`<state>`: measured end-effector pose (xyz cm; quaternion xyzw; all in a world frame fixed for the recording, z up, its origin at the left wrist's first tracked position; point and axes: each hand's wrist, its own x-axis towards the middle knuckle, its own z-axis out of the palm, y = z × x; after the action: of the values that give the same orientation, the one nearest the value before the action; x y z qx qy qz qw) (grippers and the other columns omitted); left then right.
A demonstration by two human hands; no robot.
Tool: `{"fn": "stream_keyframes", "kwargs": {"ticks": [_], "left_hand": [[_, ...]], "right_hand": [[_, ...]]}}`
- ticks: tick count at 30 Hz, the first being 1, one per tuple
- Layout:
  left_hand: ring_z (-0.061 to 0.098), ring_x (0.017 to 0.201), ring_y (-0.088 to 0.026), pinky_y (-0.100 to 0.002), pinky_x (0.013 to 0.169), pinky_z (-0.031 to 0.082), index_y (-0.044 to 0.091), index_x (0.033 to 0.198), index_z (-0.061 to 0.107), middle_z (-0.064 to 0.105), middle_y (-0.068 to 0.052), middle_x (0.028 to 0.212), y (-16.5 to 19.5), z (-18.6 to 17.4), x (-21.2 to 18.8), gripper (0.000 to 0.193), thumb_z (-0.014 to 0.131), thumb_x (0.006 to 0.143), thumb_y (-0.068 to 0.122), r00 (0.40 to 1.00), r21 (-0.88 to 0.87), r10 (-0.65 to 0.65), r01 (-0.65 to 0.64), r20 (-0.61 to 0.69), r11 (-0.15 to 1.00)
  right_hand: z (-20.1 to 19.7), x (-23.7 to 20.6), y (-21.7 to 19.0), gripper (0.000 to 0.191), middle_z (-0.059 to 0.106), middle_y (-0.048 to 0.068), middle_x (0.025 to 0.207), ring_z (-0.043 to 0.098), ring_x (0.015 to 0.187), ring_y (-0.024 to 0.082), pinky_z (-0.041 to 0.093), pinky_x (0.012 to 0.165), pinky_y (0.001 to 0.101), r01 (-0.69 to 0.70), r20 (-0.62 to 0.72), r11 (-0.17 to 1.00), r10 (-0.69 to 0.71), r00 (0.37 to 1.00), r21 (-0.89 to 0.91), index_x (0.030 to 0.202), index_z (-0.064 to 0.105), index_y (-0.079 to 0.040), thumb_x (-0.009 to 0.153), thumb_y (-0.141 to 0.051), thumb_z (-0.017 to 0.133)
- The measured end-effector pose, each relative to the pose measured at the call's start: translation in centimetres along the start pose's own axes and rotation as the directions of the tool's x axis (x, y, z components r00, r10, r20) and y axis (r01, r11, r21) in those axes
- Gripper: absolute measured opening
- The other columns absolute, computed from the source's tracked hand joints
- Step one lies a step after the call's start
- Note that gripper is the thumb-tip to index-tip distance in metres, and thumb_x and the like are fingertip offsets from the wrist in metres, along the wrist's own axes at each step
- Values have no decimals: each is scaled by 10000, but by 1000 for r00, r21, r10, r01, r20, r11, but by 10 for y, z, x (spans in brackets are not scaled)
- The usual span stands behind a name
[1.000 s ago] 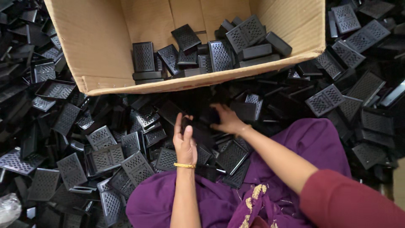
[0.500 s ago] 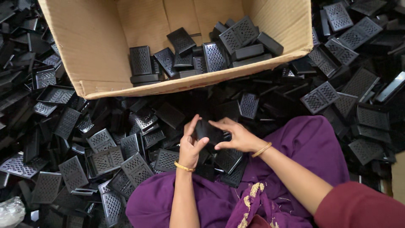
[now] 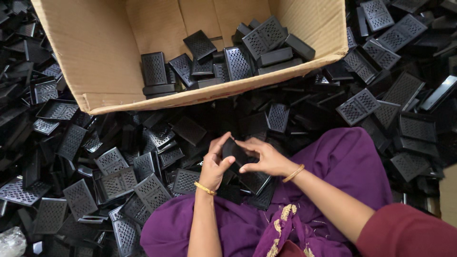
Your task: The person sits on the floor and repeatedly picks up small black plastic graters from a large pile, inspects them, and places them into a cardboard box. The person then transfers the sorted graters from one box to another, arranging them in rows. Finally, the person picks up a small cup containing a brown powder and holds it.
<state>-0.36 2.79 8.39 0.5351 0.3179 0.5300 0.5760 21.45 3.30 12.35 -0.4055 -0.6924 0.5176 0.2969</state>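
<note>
My left hand (image 3: pixel 215 164) and my right hand (image 3: pixel 265 158) both grip one small black plastic part (image 3: pixel 234 152) just above my purple-clad lap (image 3: pixel 333 166). Fingers of both hands wrap its edges. Each wrist wears a thin gold bangle. More black perforated rectangular parts (image 3: pixel 254 182) lie directly under my hands. An open cardboard box (image 3: pixel 95 52) stands ahead of my hands and holds several of the same black parts (image 3: pixel 238 59).
A deep heap of black perforated plastic parts (image 3: pixel 114 176) covers the floor to the left, right and behind the box. My purple garment with gold trim (image 3: pixel 281 223) fills the lower middle. A clear plastic bag corner (image 3: pixel 10 240) shows at bottom left.
Both hands reached into the pile a second ago, then drew back toward my lap. They now hold one black part together, closer to me.
</note>
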Motion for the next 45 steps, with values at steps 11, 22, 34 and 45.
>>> {"fn": "stream_keyframes", "kwargs": {"ticks": [11,22,34,45], "left_hand": [[671,1081,-282,-439,914,580,69,1239,569,682,-189,1177,-37,-14,0,463,472,1044,478,887,-527,-316,100,-337,844],[626,1204,-268,-464,1028,509,125,1344,554,640,-109,1305,-38,-12,6,606,427,971,587,905,-769,-285,-69,-316,635],[645,1152,-280,-441,970,564,83,1310,553,661,-138,1230,-73,-11,9,448,464,1040,428,854,-614,-366,70,-371,786],[671,1001,-199,-350,845,567,90,1287,579,695,-100,1165,-76,-16,15,357,542,1034,339,819,-447,-368,155,-440,881]], "right_hand": [[38,-10,-38,552,648,178,1354,633,1263,360,516,1093,425,294,-263,816,-465,845,-498,1338,596,-11,805,-9,742],[17,7,-98,474,684,150,1264,674,1204,336,534,1106,467,465,-123,570,-711,692,-677,1276,649,-3,811,84,683],[-38,51,-163,378,662,118,1150,643,1167,337,530,1069,456,306,-329,528,-792,514,-792,1175,714,-55,860,149,665],[-1,-15,8,824,444,329,1403,437,1283,528,396,1043,544,221,119,777,-187,975,-590,1375,534,-30,668,-238,903]]}}
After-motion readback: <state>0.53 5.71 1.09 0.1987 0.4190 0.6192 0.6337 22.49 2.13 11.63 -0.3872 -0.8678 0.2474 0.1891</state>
